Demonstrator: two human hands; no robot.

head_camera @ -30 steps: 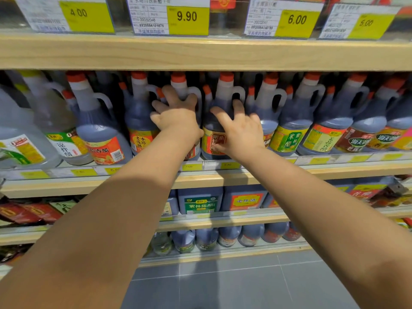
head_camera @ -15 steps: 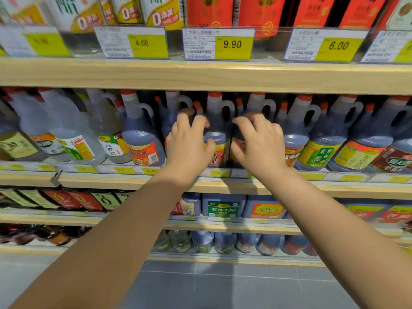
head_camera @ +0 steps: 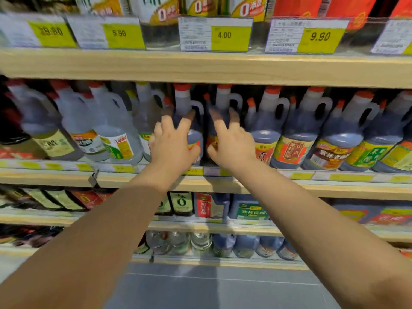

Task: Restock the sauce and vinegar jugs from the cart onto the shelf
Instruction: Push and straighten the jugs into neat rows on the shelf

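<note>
Dark vinegar jugs with orange caps are crowding a wooden store shelf above grey floor tiles. The left hand and right hand are resting spread-fingered against two jugs, gripping neither.

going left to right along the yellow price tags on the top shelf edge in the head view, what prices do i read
29.80 tag → 6.90 tag → 4.00 tag → 9.90 tag; the one cut off at the right edge is unreadable.
</note>
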